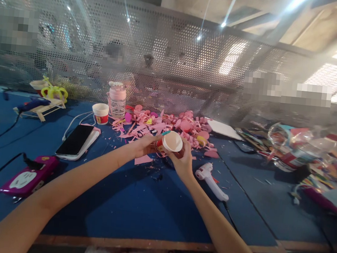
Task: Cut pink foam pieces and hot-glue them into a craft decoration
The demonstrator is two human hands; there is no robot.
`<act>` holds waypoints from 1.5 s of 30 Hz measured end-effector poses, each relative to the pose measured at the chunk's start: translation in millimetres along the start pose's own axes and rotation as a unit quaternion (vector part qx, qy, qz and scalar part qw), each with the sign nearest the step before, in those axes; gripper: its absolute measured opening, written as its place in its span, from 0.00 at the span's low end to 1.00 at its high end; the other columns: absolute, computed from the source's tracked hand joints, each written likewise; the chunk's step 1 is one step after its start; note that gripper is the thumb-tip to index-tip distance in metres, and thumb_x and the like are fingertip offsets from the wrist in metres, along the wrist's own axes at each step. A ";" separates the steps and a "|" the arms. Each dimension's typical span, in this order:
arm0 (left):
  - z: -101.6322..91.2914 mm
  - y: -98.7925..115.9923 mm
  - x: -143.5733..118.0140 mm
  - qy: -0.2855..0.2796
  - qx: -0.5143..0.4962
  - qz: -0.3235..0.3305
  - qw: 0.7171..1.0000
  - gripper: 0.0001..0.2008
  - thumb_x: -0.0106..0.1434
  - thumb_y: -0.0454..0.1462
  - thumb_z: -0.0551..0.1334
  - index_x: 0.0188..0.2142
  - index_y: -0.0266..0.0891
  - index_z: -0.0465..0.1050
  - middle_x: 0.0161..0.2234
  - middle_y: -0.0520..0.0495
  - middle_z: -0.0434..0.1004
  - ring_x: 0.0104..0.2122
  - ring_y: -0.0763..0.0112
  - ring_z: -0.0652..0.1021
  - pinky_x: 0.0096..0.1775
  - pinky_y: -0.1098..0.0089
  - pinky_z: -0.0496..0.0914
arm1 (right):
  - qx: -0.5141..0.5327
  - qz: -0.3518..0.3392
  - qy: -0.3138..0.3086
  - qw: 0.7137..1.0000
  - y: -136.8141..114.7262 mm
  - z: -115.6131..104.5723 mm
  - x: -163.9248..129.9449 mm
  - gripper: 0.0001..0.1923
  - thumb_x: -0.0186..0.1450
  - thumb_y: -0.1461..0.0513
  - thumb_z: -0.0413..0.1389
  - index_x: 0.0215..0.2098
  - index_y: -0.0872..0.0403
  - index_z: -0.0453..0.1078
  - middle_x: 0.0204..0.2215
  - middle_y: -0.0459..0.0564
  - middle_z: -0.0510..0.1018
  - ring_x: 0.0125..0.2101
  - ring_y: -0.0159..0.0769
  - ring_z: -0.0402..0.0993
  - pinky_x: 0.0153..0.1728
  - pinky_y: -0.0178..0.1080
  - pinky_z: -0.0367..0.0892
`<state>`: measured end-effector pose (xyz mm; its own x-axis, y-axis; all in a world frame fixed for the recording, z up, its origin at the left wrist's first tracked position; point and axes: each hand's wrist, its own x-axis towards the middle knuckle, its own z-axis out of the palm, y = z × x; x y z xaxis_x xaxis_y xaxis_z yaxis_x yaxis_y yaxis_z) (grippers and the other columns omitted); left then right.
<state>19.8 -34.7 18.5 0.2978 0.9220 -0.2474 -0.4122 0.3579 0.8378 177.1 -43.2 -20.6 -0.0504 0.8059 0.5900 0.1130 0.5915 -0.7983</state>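
Both hands meet over the blue bench [137, 203]: the left hand [144, 145] and right hand [183, 161] are closed around a small paper cup [172, 142], tilted toward the viewer. It looks flimsy; a tight squeeze could crush it, and the glue gun [211, 179] lies just beside the right wrist

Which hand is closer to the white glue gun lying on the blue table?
The right hand. It holds the paper cup just up and left of the glue gun, close by. The left hand grips the cup's other side, farther from the gun.
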 end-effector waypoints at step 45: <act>1.2 -5.8 1.3 0.000 0.036 0.068 0.997 0.08 0.58 0.26 0.55 0.27 0.30 0.72 0.21 0.45 0.76 0.26 0.70 0.78 0.37 0.67 0.72 | 0.016 0.001 0.046 0.999 -4.5 0.7 5.7 0.27 0.51 0.59 0.60 0.47 0.51 0.57 0.45 0.51 0.65 0.45 0.37 0.65 0.44 0.41 0.65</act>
<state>23.7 -35.8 13.9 0.2441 0.9611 -0.1294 -0.3859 0.2186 0.8962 175.6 -41.3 -13.8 0.0411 0.8018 0.5962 0.0805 0.5921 -0.8018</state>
